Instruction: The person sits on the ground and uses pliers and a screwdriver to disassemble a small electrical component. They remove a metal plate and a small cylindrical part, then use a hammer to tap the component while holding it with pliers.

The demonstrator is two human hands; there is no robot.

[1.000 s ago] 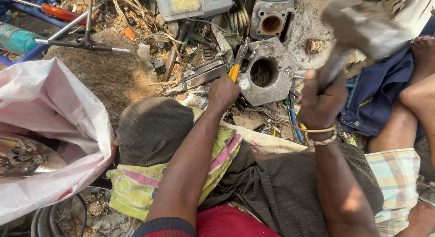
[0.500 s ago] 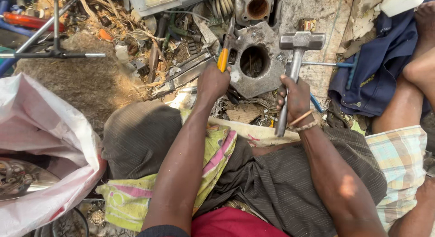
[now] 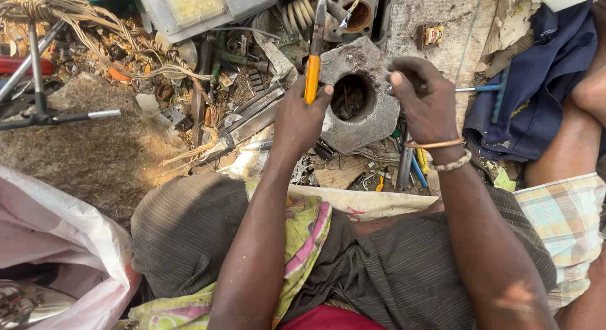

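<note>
From the head camera I see my left hand [image 3: 302, 115] closed around the yellow handle of a screwdriver [image 3: 312, 74], whose dark shaft runs upward past the top edge of a grey metal casting [image 3: 369, 125]. That casting lies on the littered ground straight ahead, just beyond my knees, and its round bore holds what look like a few thin rods or wires in shadow; I cannot tell more. My right hand [image 3: 424, 98] rests on the casting's right edge with fingers curled, and I cannot tell whether it grips anything; a copper bangle [image 3: 435, 144] and a beaded band sit at the wrist. Above, a second engine block [image 3: 356, 14] shows a rusty round opening. At the lower left, a pink plastic bag [image 3: 57, 241] stands open, with a shiny metal piece [image 3: 28, 305] inside. A blue cloth [image 3: 536, 90] lies at right, beside a blue-handled tool [image 3: 483, 88].
</note>
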